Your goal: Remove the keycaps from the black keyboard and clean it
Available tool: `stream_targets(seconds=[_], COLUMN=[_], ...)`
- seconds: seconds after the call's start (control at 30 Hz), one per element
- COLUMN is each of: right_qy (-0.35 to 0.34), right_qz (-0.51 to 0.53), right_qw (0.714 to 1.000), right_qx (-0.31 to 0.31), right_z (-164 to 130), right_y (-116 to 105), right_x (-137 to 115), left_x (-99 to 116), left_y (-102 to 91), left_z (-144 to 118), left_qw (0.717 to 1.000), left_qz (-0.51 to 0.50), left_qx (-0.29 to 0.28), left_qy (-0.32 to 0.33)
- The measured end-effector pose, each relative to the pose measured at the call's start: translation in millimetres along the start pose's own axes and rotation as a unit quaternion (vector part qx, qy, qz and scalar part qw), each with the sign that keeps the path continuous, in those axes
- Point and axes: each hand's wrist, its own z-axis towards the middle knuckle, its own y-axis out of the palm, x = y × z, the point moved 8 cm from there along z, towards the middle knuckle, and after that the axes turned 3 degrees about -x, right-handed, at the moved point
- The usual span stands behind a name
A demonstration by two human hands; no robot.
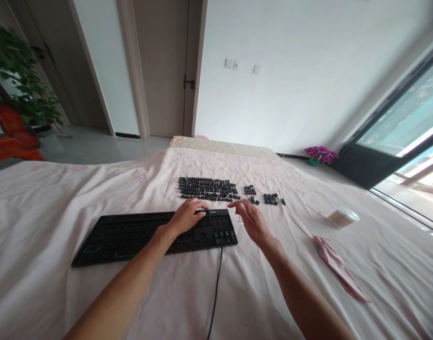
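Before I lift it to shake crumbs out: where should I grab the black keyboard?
Take the keyboard by its two short ends, coming in from either side. It lies flat and long on the cloth; the left hand rests on top, and the cable trails off its near edge.

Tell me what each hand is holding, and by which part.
The left hand rests on the far edge of the black keyboard, gripping nothing visible. The right hand hovers beside it; whether its fingertips pinch anything cannot be told.
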Motion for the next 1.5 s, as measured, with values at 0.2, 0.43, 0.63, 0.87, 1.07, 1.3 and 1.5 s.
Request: stream_targets(seconds=[0.2, 0.43, 0.63, 0.87, 1.07, 1.3, 1.5], right_qy=[0.047, -0.021, -0.099, -0.158, -0.183, -0.24, -0.279], right_qz=[0.199, 0.157, 0.169, 0.179, 0.181, 0.102, 0.048], right_qw=[0.977, 0.983, 0.977, 0.966, 0.961, 0.958, 0.95], right_qx=[-0.064, -0.089, -0.087, -0.1, -0.096, -0.117, -0.134], right_z=[-6, -14, -19, -21, -21, -25, -26], right_y=[43, 46, 51, 62, 63, 68, 73], right_x=[14, 5, -9, -16, -13, -20, -32], left_x=[18, 20, 20, 26, 28, 33, 29], left_y=[26.6, 30.3, 33.6, 37.7, 44.3, 50.1, 48.8], left_z=[-4, -12, -13, -15, -15, -15, -15], left_qw=[0.996, 0.995, 0.992, 0.989, 0.992, 0.992, 0.994], left_qz=[-0.083, -0.092, -0.097, -0.069, -0.014, 0.002, -0.011], left_qx=[-0.015, -0.037, -0.056, -0.093, -0.086, -0.075, -0.051], left_qy=[0.006, 0.029, 0.051, 0.089, 0.097, 0.103, 0.096])
